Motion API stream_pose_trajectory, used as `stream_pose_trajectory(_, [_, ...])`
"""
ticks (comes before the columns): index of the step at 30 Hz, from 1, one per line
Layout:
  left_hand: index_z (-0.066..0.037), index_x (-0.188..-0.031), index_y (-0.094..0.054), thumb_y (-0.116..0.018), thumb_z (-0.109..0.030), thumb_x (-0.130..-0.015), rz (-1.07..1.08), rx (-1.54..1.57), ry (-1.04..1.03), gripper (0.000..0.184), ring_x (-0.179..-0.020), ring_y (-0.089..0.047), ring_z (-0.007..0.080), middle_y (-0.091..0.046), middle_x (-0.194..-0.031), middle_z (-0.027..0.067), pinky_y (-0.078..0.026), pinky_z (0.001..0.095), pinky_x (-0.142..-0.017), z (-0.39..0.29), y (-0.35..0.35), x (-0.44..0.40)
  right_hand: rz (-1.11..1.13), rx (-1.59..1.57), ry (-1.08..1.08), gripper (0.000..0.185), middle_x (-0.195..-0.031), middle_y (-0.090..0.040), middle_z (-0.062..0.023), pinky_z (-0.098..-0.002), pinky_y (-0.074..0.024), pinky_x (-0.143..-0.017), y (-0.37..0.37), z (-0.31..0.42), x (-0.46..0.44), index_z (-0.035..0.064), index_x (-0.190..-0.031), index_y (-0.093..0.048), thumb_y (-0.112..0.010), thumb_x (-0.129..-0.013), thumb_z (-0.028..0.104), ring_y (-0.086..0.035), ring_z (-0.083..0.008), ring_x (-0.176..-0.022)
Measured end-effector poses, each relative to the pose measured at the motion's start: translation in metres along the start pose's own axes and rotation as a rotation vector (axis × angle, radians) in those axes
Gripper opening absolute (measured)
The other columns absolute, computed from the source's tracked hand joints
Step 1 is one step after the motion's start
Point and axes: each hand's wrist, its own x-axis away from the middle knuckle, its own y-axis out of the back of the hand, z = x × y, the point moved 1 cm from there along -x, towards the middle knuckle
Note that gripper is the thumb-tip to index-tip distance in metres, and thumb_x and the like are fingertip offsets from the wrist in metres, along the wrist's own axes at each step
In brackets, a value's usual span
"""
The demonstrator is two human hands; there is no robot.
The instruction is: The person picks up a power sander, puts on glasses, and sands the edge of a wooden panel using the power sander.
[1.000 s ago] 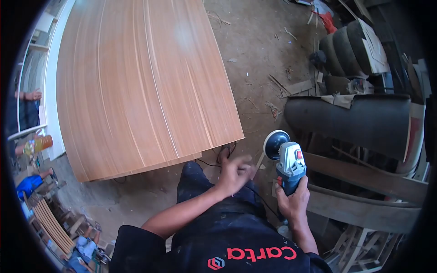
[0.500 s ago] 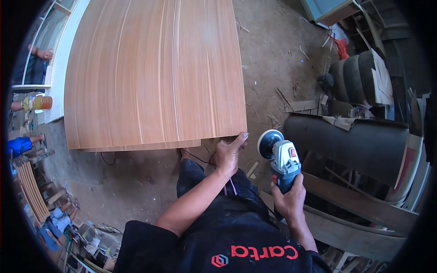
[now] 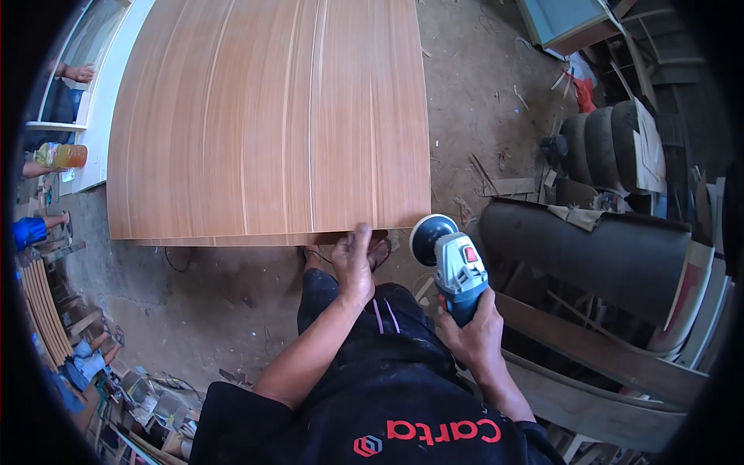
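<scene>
My right hand (image 3: 473,333) is wrapped round the handle of a grey-and-blue angle grinder (image 3: 463,271) with a red switch. Its round dark sanding disc (image 3: 425,242), pale at the rim, stands at the near right corner of a large wood-grain panel (image 3: 248,132); whether they touch I cannot tell. My left hand (image 3: 353,267) is at the panel's near edge, thumb on top and the other fingers curled below, partly hidden. Beneath this panel the edge of a second board (image 3: 225,241) shows.
A curved dark sheet (image 3: 581,256) and long boards (image 3: 604,333) lie to the right. Wood scraps litter the floor (image 3: 473,101). At the left, another person's hand holds a bottle of amber liquid (image 3: 66,156) beside a white frame (image 3: 97,132). Slats (image 3: 46,310) are stacked farther down.
My left hand has slid left along the near edge, away from the corner. The grinder has moved left and slightly up, bringing its disc close to the corner.
</scene>
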Motion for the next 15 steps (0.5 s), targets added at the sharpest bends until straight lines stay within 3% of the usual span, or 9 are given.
stream_pose_trajectory(5, [0.008,-0.118,-0.061,-0.069,-0.051,-0.099,-0.050,0.295,0.129,0.063,-0.092,-0.073,0.0249,-0.069,-0.105,0.0184,-0.061,0.0314,-0.086,-0.032,-0.007,0.013,0.022,0.146,0.114,0.073,-0.106,-0.067,-0.0275,-0.0463,-0.0582,-0.065,-0.017,0.021,-0.001,-0.0097,-0.136,-0.044,-0.082,-0.083,0.024,-0.072,-0.0419,-0.079])
stream_pose_trajectory(10, [0.006,-0.115,-0.061,-0.061,-0.065,-0.099,-0.096,0.009,0.245,0.073,-0.086,-0.074,0.0240,-0.070,-0.100,0.0182,-0.061,0.0303,-0.081,-0.069,0.013,0.018,-0.003,0.171,0.256,0.073,-0.103,-0.066,-0.0241,-0.0460,-0.0571,-0.061,-0.032,0.048,-0.002,-0.0094,-0.136,-0.045,-0.081,-0.082,0.022,-0.071,-0.0401,-0.075])
stream_pose_trajectory(15, [0.003,-0.111,-0.061,-0.063,-0.063,-0.098,-0.054,-0.193,0.211,0.067,-0.080,-0.074,0.0223,-0.070,-0.095,0.0165,-0.061,0.0316,-0.074,-0.080,0.034,0.012,0.018,0.201,0.283,0.072,-0.100,-0.065,-0.0221,-0.0442,-0.0564,-0.058,-0.042,0.067,-0.004,-0.0088,-0.136,-0.046,-0.080,-0.081,0.023,-0.069,-0.0385,-0.072])
